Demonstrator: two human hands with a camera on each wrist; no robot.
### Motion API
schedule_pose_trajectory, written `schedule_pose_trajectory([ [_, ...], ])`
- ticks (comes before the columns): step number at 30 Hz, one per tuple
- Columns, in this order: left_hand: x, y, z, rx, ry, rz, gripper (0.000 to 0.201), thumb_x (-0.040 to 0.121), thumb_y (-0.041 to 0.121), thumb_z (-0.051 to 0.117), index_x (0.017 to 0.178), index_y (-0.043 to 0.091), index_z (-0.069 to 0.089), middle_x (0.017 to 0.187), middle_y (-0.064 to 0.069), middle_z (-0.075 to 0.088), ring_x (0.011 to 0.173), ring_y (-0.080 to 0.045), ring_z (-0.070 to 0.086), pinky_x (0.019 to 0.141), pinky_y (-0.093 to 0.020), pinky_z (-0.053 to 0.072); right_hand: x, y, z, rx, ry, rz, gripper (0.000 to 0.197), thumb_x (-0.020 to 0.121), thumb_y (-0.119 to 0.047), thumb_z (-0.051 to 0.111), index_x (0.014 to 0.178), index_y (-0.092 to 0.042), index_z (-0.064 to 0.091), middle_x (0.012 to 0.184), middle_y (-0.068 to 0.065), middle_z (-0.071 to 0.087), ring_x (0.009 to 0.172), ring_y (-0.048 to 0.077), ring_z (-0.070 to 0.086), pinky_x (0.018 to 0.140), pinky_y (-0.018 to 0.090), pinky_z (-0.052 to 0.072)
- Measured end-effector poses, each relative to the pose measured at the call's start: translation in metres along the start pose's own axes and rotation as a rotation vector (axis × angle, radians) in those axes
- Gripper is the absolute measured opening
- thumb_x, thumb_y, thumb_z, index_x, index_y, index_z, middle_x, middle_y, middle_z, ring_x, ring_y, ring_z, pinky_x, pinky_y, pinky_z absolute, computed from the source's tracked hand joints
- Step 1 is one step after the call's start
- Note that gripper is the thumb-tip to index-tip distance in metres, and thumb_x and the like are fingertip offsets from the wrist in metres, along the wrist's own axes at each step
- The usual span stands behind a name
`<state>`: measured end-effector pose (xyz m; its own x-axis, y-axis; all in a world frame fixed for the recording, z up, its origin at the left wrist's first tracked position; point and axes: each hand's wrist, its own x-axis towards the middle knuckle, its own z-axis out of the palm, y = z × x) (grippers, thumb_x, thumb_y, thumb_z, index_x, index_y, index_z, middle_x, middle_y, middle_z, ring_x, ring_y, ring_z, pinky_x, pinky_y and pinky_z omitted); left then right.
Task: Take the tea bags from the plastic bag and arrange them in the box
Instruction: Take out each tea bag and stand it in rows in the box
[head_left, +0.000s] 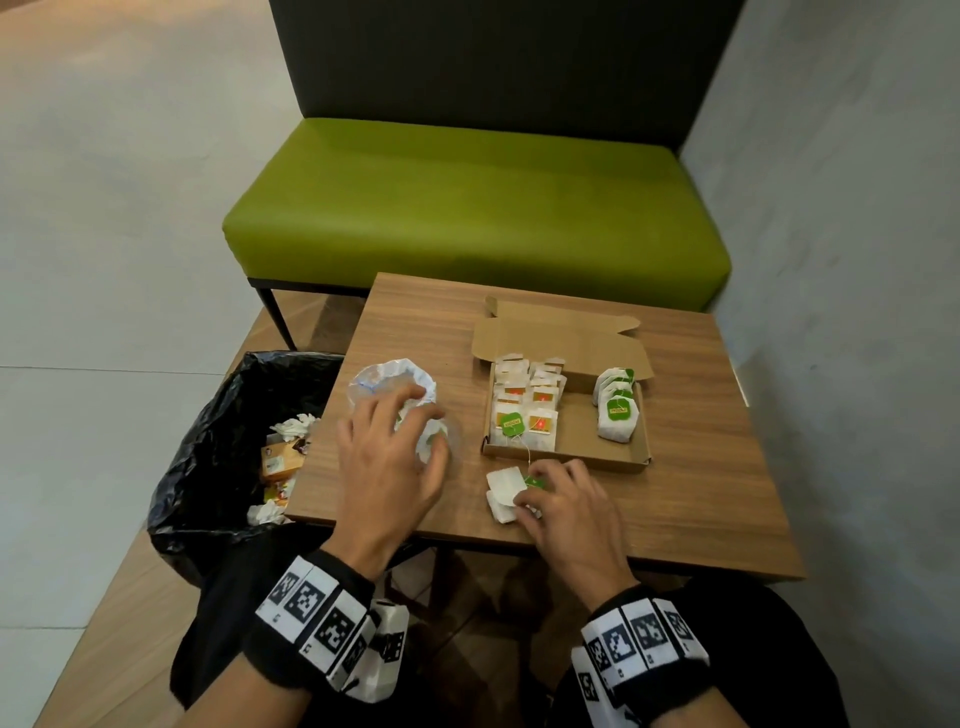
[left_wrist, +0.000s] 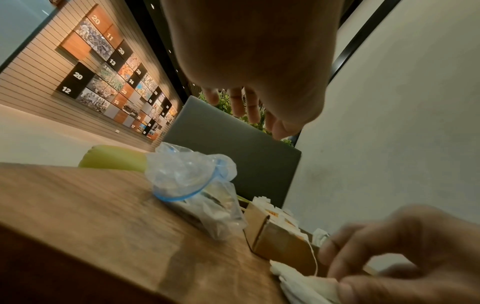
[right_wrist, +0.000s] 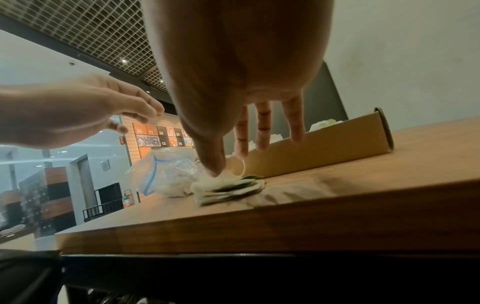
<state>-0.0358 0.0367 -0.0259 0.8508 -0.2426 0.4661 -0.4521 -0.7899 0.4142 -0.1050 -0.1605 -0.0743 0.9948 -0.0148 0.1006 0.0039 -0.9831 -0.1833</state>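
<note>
Two hands over a brown wooden table (head_left: 675, 467).

Right hand (head_left: 571, 512) presses a small pile of white paper tea bags (head_left: 503, 491) with straight fingers, just before the flat cardboard box (head_left: 571, 457). Left hand (head_left: 387, 462) hangs wide above the clear plastic bag (head_left: 395, 387); only the left wrist view shows the gap between them.
</note>
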Motion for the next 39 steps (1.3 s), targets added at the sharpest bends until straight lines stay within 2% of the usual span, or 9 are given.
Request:
schedule_pose_trajectory([
  [5,-0.005,0.008,0.004,-0.273,-0.202,0.071,0.022,0.088,0.020,0.064,0.110,0.019,0.066,0.109,0.008,0.062,0.103,-0.007,0.052,0.089,-0.025,0.043,0.003,0.004,-0.022,0.107,0.104,-0.027,0.016,0.088,-0.036,0.064,0.096,-0.027,0.074,0.113,-0.010,0.066,0.098,0.012,0.056,0.077,0.030,0.050],
  [8,-0.005,0.016,0.007,-0.422,-0.412,0.026,0.035,0.092,0.029,0.065,0.126,0.024,0.059,0.117,0.016,0.060,0.106,0.002,0.050,0.089,-0.015,0.039,0.010,0.006,-0.047,0.238,0.149,-0.051,0.018,0.090,-0.036,0.059,0.097,-0.026,0.072,0.108,-0.011,0.068,0.096,0.011,0.055,0.077,0.032,0.050],
  [11,-0.002,0.030,0.010,-0.494,-0.486,0.001,0.039,0.093,0.038,0.063,0.130,0.028,0.056,0.117,0.017,0.063,0.106,0.003,0.055,0.086,-0.011,0.041,0.017,0.007,-0.069,0.424,0.135,-0.058,0.007,0.090,-0.029,0.066,0.094,-0.025,0.071,0.107,-0.012,0.069,0.102,0.009,0.056,0.083,0.035,0.050],
  [14,0.001,0.042,0.009,-0.627,-0.485,-0.083,0.019,0.093,0.030,0.065,0.111,0.025,0.069,0.095,0.011,0.071,0.088,-0.001,0.063,0.075,-0.012,0.045,0.019,0.006,-0.083,0.623,0.134,-0.032,0.004,0.090,-0.022,0.069,0.093,-0.023,0.071,0.110,-0.013,0.068,0.108,0.008,0.059,0.091,0.033,0.048],
  [18,0.002,0.051,-0.003,-0.999,-0.429,-0.322,0.011,0.092,0.016,0.066,0.101,0.015,0.073,0.090,-0.004,0.076,0.085,-0.018,0.072,0.078,-0.033,0.058,0.013,0.006,-0.095,1.055,0.109,0.091,0.026,0.095,-0.006,0.057,0.112,-0.021,0.069,0.111,-0.009,0.071,0.109,0.008,0.064,0.097,0.036,0.052],
  [21,0.003,0.060,-0.015,-1.192,-0.396,-0.393,0.017,0.091,0.006,0.065,0.107,0.003,0.069,0.091,-0.009,0.077,0.082,-0.014,0.072,0.073,-0.022,0.055,0.003,0.004,-0.094,1.107,0.050,0.066,0.050,0.082,-0.003,0.055,0.126,-0.027,0.060,0.120,-0.013,0.068,0.120,0.006,0.060,0.104,0.034,0.046],
  [24,0.001,0.068,-0.024,-1.321,-0.374,-0.398,0.019,0.090,-0.001,0.062,0.108,-0.004,0.066,0.083,-0.005,0.076,0.072,-0.007,0.069,0.063,-0.014,0.050,-0.006,-0.003,-0.087,1.065,-0.032,0.016,0.068,0.077,-0.003,0.068,0.137,-0.032,0.052,0.133,-0.017,0.061,0.129,0.002,0.052,0.108,0.030,0.042],
  [30,-0.006,0.077,-0.041,-1.371,-0.354,-0.400,0.017,0.090,-0.002,0.062,0.106,-0.002,0.065,0.081,-0.007,0.075,0.070,-0.009,0.070,0.061,-0.015,0.050,-0.026,-0.025,-0.082,1.133,-0.036,0.018,0.034,0.087,-0.007,0.072,0.101,-0.037,0.071,0.104,-0.013,0.075,0.100,0.005,0.068,0.084,0.017,0.052],
  [39,-0.014,0.080,-0.062,-1.259,-0.296,-0.404,0.016,0.091,0.003,0.063,0.107,0.003,0.066,0.079,-0.001,0.076,0.063,-0.001,0.065,0.060,-0.013,0.047,-0.057,-0.029,-0.068,1.062,-0.098,0.074,0.013,0.088,-0.018,0.073,0.097,-0.028,0.076,0.095,-0.011,0.075,0.093,0.009,0.068,0.085,0.028,0.056],
])
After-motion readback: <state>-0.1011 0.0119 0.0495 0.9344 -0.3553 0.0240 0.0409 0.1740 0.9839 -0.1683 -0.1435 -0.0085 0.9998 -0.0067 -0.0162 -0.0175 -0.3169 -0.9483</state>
